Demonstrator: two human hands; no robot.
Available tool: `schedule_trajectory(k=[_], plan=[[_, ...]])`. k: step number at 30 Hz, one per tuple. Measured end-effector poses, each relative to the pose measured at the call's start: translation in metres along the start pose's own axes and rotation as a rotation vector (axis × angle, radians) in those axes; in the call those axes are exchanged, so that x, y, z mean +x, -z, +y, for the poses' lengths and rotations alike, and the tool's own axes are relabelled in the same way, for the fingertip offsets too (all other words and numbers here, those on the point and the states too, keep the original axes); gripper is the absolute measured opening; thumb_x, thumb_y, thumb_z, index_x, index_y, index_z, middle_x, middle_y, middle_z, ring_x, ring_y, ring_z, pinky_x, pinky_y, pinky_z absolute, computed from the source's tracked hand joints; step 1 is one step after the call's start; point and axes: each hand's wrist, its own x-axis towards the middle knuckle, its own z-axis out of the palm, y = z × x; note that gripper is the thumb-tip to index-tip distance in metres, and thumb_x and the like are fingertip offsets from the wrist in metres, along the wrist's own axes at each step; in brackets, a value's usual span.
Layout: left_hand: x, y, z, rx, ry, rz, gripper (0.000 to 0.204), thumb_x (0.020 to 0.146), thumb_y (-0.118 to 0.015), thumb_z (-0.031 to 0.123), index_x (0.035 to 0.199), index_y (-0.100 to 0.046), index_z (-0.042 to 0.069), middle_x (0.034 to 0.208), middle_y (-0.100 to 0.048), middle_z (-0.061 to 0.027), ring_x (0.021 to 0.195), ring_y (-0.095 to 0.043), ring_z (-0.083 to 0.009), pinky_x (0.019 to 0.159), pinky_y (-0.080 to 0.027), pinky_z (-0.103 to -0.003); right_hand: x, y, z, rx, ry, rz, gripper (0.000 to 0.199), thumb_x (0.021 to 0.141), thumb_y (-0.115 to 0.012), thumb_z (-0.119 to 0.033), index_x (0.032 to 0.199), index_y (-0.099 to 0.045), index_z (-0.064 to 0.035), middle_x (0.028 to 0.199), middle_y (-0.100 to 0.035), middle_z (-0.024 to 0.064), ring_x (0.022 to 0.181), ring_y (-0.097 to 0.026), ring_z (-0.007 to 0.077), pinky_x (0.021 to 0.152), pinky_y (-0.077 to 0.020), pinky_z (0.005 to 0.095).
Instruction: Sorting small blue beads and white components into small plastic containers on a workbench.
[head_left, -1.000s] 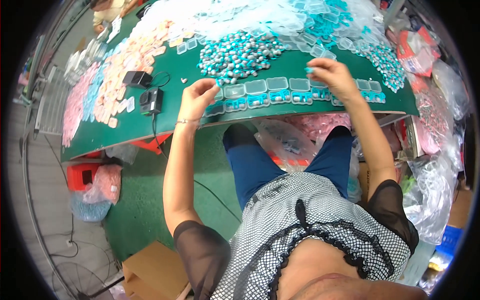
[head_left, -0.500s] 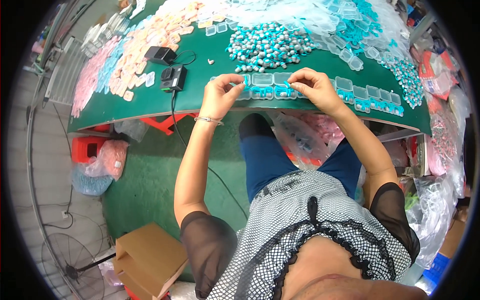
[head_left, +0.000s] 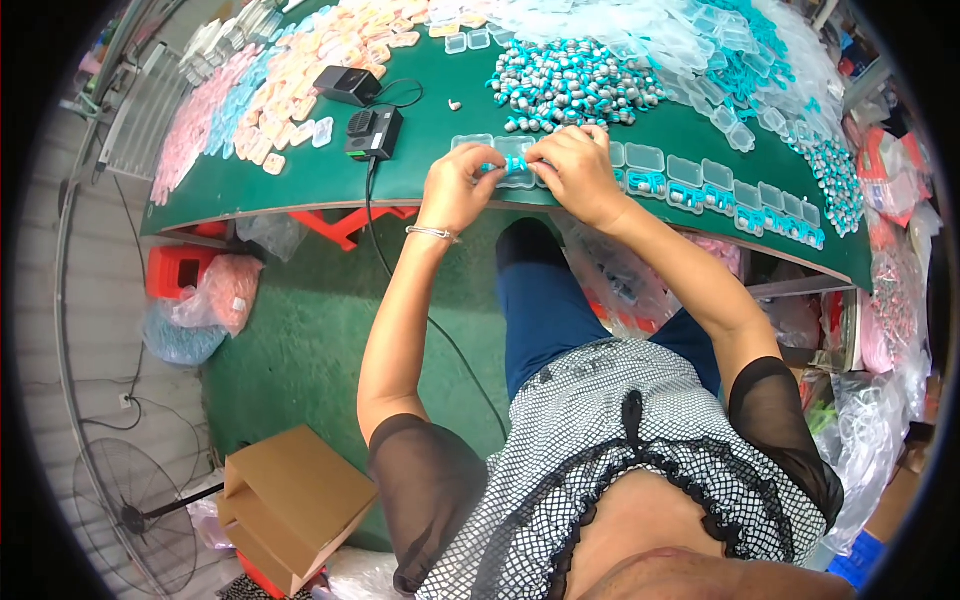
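At the table's near edge, my left hand (head_left: 463,190) and my right hand (head_left: 578,172) nearly meet, fingers pinched from either side on a small teal plastic piece (head_left: 516,164). Its exact kind is too small to make out. Right under it lies an open clear plastic case (head_left: 517,181), partly covered by the fingers. Another clear case (head_left: 472,141) shows behind my left hand. To the right runs a row of open clear cases (head_left: 685,172), with teal-and-grey pieces (head_left: 685,196) in their near halves.
Beyond my hands is a heap of teal-and-grey pieces (head_left: 570,85) on the green table (head_left: 430,185). Clear cases and teal parts (head_left: 740,50) spread at the far right. Peach cases (head_left: 330,65) lie left, near a black corded device (head_left: 373,133). A cardboard box (head_left: 300,500) stands on the floor.
My hands have come together; before, they were apart, each pinching a teal bit above the row of cases. The whole scene sits slightly further right in view.
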Motion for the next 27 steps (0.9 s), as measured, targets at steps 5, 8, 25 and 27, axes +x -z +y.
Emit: schedule_trajectory(k=[5, 8, 25, 27], plan=[[-0.002, -0.004, -0.008, 0.101, -0.063, -0.074, 0.01, 0.075, -0.071, 0.009, 0.085, -0.068, 0.008, 0.093, -0.066, -0.0072, 0.086, -0.063, -0.0271, 0.074, -0.051, -0.038, -0.003, -0.006, -0.008, -0.058, -0.004, -0.055, 0.009, 0.076, -0.071, -0.015, 0.083, -0.065, -0.0171, 0.082, -0.063, -0.0038, 0.09, -0.057, 0.0186, 0.089, -0.0314, 0.0474], [-0.001, -0.002, -0.004, 0.159, -0.057, -0.1, 0.01, 0.076, -0.069, 0.01, 0.085, -0.068, 0.008, 0.094, -0.066, -0.0073, 0.094, -0.061, -0.0292, 0.08, -0.05, -0.04, -0.004, -0.007, -0.009, -0.076, 0.002, -0.063, 0.009, 0.076, -0.072, -0.016, 0.082, -0.065, -0.0171, 0.083, -0.062, -0.0042, 0.092, -0.056, 0.0189, 0.091, -0.0307, 0.0493], [0.002, 0.0, 0.003, 0.352, -0.211, -0.115, 0.011, 0.076, -0.066, 0.007, 0.087, -0.062, 0.004, 0.09, -0.062, -0.0115, 0.088, -0.06, -0.0329, 0.075, -0.049, -0.041, -0.003, -0.007, -0.015, -0.155, -0.041, -0.149, 0.008, 0.076, -0.071, -0.018, 0.082, -0.066, -0.0171, 0.09, -0.062, -0.0033, 0.099, -0.053, 0.0196, 0.096, -0.0275, 0.0525], [0.002, -0.001, 0.003, 0.361, -0.226, -0.106, 0.012, 0.076, -0.066, 0.007, 0.087, -0.061, 0.004, 0.089, -0.062, -0.0119, 0.087, -0.06, -0.0334, 0.075, -0.049, -0.042, -0.004, -0.007, -0.014, -0.153, 0.013, -0.154, 0.008, 0.076, -0.071, -0.017, 0.083, -0.067, -0.0172, 0.087, -0.063, -0.004, 0.098, -0.054, 0.0192, 0.097, -0.027, 0.054]])
